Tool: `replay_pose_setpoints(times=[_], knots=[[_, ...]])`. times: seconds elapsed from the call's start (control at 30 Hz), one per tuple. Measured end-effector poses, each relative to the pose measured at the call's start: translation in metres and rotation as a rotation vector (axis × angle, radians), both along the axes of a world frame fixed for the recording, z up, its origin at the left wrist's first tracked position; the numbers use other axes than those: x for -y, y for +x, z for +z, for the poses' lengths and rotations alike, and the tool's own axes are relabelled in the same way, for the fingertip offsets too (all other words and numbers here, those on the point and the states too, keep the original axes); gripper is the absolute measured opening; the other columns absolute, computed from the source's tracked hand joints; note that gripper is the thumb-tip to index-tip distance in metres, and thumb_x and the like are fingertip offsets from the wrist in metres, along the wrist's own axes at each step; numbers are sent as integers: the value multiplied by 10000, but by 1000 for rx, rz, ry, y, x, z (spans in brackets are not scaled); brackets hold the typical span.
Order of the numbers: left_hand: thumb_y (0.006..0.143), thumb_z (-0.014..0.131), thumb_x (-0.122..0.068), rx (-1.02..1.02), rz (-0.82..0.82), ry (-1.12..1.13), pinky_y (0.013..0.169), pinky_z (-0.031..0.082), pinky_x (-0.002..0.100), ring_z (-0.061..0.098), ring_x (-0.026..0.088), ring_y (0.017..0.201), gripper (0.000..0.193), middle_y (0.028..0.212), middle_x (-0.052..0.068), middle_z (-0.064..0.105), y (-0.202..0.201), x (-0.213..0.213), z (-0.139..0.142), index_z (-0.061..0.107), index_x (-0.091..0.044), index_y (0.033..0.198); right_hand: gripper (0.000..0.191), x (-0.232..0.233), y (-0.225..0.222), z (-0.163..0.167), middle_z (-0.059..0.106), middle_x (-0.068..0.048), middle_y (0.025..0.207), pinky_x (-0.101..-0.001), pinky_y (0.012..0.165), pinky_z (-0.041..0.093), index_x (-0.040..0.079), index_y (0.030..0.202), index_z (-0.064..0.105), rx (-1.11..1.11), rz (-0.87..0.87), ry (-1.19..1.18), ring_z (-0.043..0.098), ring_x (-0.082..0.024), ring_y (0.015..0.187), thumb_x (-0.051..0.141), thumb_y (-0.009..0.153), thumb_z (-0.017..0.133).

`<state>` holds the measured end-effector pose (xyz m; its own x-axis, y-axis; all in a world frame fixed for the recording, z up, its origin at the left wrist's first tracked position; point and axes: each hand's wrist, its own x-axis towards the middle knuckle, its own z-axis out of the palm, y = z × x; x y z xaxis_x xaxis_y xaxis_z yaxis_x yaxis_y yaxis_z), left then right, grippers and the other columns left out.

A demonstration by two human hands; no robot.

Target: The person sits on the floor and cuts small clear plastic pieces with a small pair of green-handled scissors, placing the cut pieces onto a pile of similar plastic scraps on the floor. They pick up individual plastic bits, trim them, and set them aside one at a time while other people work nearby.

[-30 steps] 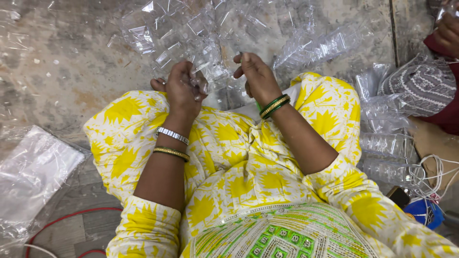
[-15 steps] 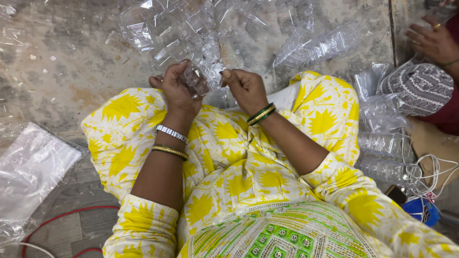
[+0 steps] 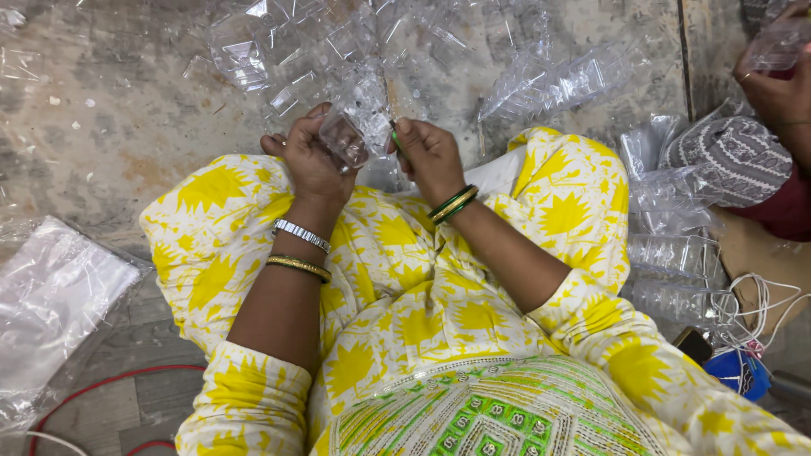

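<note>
Above a lap draped in yellow floral cloth, the left hand (image 3: 311, 160) closes its grip around a small clear moulded plastic cup (image 3: 345, 138), the right hand (image 3: 429, 154) pinches its crinkly thin edge, amid glossy transparent packs (image 3: 279, 51) strewn on the mottled floor (image 3: 110, 110).
</note>
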<state>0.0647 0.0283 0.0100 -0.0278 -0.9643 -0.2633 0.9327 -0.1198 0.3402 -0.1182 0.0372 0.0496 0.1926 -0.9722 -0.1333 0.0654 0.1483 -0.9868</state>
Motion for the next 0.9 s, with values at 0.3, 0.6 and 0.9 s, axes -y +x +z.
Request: replay_pose_setpoints(times=[0.3,0.6,0.9], knots=[[885,549,-200,136,210,208,549,450,310,561,184,658,186,786,43,567,-3,0,5,635,-69,986,457,-37,24,6,543,54,640,-222,481,339,71,855,683,53,139,-140,450,-27,523,462,1066,577],[859,506,-98,522,18,-189,462,323,254,372,98,530,17,733,6,465,2,-4,14,510,-90,844,438,6,-2,36,511,-21,522,-254,321,243,108,768,590,74,-130,441,359,-74,334,505,929,679],[1049,352,-377,637,-49,8,530,365,258,438,101,613,388,730,-17,498,-4,-1,22,564,-128,840,61,11,-6,12,682,-60,806,-269,563,483,38,992,690,29,-15,-35,623,-103,638,53,967,744]])
